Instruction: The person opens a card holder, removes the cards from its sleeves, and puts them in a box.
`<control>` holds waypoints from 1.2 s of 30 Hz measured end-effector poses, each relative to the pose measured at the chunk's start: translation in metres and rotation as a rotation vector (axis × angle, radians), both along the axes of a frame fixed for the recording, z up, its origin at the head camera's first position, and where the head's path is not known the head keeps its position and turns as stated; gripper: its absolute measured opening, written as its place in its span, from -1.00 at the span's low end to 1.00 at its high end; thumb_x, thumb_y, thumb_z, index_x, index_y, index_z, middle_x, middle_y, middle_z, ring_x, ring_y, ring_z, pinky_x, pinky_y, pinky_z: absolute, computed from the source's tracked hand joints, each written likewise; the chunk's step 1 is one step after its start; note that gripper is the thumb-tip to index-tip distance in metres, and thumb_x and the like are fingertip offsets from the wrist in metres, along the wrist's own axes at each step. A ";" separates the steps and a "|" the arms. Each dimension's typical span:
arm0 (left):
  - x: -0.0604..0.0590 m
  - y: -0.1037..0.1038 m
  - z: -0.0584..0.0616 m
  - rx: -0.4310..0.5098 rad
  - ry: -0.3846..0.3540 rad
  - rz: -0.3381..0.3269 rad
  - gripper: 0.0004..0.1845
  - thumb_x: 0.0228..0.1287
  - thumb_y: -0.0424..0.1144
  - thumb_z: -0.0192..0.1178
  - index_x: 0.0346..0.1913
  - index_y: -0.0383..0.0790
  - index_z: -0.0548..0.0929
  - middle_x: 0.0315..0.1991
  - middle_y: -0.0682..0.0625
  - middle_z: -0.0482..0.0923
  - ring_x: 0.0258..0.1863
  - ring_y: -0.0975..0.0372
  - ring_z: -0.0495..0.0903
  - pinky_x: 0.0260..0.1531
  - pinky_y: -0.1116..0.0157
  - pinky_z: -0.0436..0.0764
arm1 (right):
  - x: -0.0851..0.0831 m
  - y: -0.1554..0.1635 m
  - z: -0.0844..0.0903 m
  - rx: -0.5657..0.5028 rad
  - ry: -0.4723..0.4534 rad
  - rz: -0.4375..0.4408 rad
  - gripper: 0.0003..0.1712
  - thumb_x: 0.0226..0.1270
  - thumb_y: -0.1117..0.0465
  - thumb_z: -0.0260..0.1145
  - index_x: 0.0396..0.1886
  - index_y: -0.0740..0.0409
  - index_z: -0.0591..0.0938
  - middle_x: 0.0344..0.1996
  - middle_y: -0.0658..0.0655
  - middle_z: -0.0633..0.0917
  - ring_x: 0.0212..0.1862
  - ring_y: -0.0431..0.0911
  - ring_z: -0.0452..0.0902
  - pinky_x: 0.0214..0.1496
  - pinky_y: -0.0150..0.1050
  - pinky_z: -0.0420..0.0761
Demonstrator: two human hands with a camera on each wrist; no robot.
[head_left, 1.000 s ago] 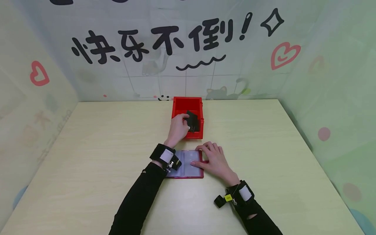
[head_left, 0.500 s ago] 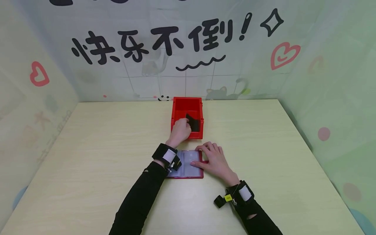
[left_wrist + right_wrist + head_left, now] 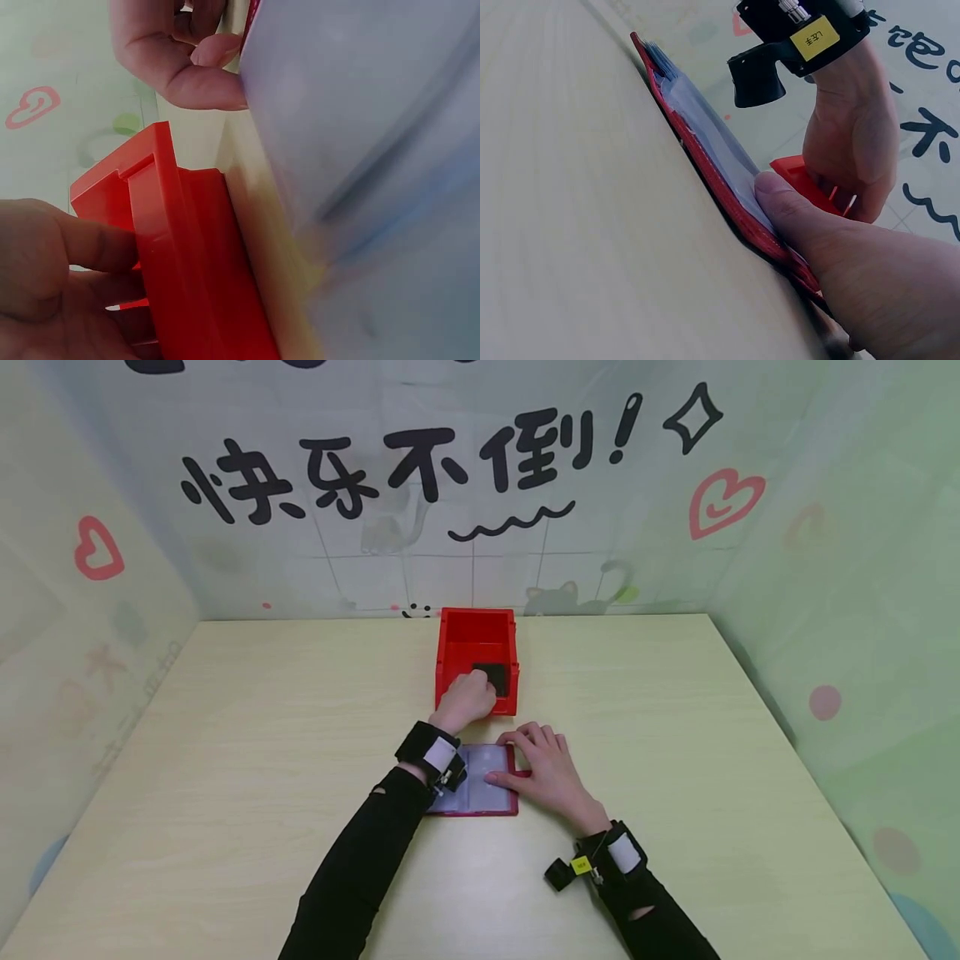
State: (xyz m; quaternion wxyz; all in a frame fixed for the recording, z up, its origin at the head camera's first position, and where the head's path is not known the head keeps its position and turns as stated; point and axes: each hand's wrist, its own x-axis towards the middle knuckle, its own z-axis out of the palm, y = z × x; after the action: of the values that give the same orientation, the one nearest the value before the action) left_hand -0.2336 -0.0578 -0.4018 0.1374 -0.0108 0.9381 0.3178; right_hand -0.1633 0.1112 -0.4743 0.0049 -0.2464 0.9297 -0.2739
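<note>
A red bin (image 3: 476, 628) stands mid-table with black cards (image 3: 496, 678) inside. My left hand (image 3: 469, 693) reaches over the bin's front wall, fingers curled on a black card that lies low in the bin. The left wrist view shows that hand (image 3: 60, 270) at the red bin (image 3: 187, 255), the card hidden. An open red card holder (image 3: 472, 787) with clear sleeves lies just in front of the bin. My right hand (image 3: 534, 758) rests flat on its right page, and in the right wrist view its thumb (image 3: 795, 206) presses the card holder (image 3: 705, 142) down.
The pale wooden table (image 3: 225, 735) stretches wide on both sides of the bin. Patterned walls close it in at the back and on both sides. Each wrist carries a black camera strap (image 3: 431, 756).
The left hand has drawn back toward the bin's front wall and lowered the black card, which stood tilted up a second ago. The right hand has stayed on the card holder.
</note>
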 end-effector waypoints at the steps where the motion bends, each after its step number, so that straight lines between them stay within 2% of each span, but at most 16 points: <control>1: 0.000 0.000 0.000 0.003 0.004 0.001 -0.77 0.49 -0.27 0.03 -0.39 -0.25 0.48 -0.64 -0.06 0.31 -0.60 0.16 0.33 -0.55 0.35 0.31 | 0.000 0.000 0.000 0.002 -0.002 -0.002 -0.41 0.11 -0.22 0.50 0.08 -0.12 0.60 -0.01 0.07 0.52 0.11 -0.03 0.36 0.11 -0.08 0.29; 4: 0.003 -0.001 0.002 0.012 0.030 0.000 -0.75 0.49 -0.29 0.02 -0.42 -0.26 0.46 -0.66 -0.06 0.29 -0.62 0.16 0.31 -0.56 0.35 0.30 | 0.001 -0.001 0.001 0.001 -0.006 -0.006 -0.41 0.11 -0.22 0.50 0.08 -0.12 0.60 -0.01 0.07 0.52 0.11 -0.03 0.36 0.11 -0.06 0.30; 7: 0.007 -0.001 0.004 0.005 0.095 -0.018 -0.80 0.48 -0.31 0.02 -0.33 -0.32 0.52 -0.57 -0.12 0.39 -0.55 0.13 0.39 -0.50 0.33 0.39 | 0.001 -0.001 0.001 0.002 -0.006 -0.005 -0.41 0.11 -0.22 0.49 0.09 -0.12 0.60 -0.01 0.07 0.52 0.12 -0.02 0.37 0.12 -0.06 0.30; 10: 0.013 -0.002 0.007 0.039 0.179 -0.025 -0.77 0.48 -0.31 0.04 -0.02 -0.41 0.60 -0.25 -0.21 0.60 -0.29 0.06 0.57 -0.20 0.27 0.63 | 0.001 -0.001 0.001 0.003 0.001 -0.001 -0.40 0.11 -0.23 0.49 0.09 -0.11 0.60 0.00 0.08 0.53 0.11 -0.02 0.37 0.12 -0.06 0.30; 12: 0.019 -0.004 0.010 0.080 0.236 -0.023 -0.68 0.47 -0.32 0.07 0.16 -0.40 0.58 0.02 -0.24 0.63 -0.07 0.01 0.61 0.05 0.17 0.66 | 0.001 -0.001 0.001 0.002 0.005 0.001 -0.40 0.10 -0.23 0.50 0.09 -0.11 0.60 0.00 0.08 0.53 0.11 -0.02 0.37 0.11 -0.07 0.30; 14: 0.027 -0.007 0.013 0.137 0.281 -0.021 -0.63 0.45 -0.32 0.11 0.23 -0.37 0.57 0.14 -0.23 0.63 0.03 -0.02 0.59 0.18 0.10 0.62 | 0.002 -0.001 0.001 0.001 0.004 0.001 -0.39 0.10 -0.23 0.50 0.09 -0.11 0.60 0.00 0.09 0.53 0.10 -0.02 0.37 0.11 -0.07 0.30; 16: 0.035 -0.011 0.015 0.177 0.321 -0.027 -0.66 0.43 -0.33 0.15 0.19 -0.34 0.62 0.12 -0.21 0.65 0.01 0.00 0.60 0.16 0.11 0.63 | 0.002 -0.002 0.002 -0.002 0.004 0.000 -0.40 0.10 -0.23 0.50 0.09 -0.11 0.60 0.00 0.09 0.54 0.10 -0.02 0.37 0.10 -0.06 0.30; 19: 0.047 -0.021 0.014 0.222 0.342 -0.048 -0.74 0.39 -0.34 0.20 0.07 -0.31 0.68 -0.06 -0.18 0.71 -0.18 0.06 0.60 -0.02 0.18 0.67 | 0.003 -0.002 0.003 -0.008 0.001 -0.003 -0.40 0.09 -0.22 0.51 0.08 -0.11 0.60 0.00 0.09 0.53 0.11 -0.02 0.37 0.11 -0.05 0.31; 23: 0.062 -0.036 0.008 0.254 0.286 -0.070 -0.78 0.33 -0.35 0.27 -0.01 -0.32 0.72 -0.20 -0.14 0.72 -0.32 0.14 0.58 -0.16 0.25 0.67 | 0.003 -0.001 0.003 -0.006 -0.004 -0.008 -0.40 0.09 -0.23 0.50 0.08 -0.12 0.59 -0.01 0.08 0.53 0.12 -0.03 0.37 0.14 -0.03 0.32; 30: 0.087 -0.057 -0.007 0.238 0.127 -0.082 -0.78 0.23 -0.33 0.39 -0.07 -0.29 0.73 -0.28 -0.10 0.70 -0.35 0.20 0.56 -0.21 0.32 0.64 | 0.002 -0.001 0.000 -0.001 0.001 -0.012 -0.38 0.09 -0.25 0.50 0.10 -0.14 0.58 0.00 0.06 0.53 0.14 -0.03 0.36 0.18 0.00 0.33; 36: 0.095 -0.070 -0.017 0.229 0.051 -0.111 -0.66 0.07 -0.35 0.51 -0.07 -0.26 0.71 -0.30 -0.06 0.62 -0.32 0.20 0.49 -0.25 0.36 0.53 | 0.002 -0.001 0.000 -0.017 0.014 -0.010 -0.37 0.09 -0.24 0.51 0.10 -0.11 0.59 -0.02 0.05 0.54 0.12 -0.03 0.37 0.16 -0.02 0.33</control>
State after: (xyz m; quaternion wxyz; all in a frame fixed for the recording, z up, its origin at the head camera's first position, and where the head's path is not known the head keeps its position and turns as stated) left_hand -0.1383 -0.1273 -0.4184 0.1313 0.0650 0.8979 0.4151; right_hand -0.1616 0.1103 -0.4746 -0.0053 -0.2437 0.9285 -0.2802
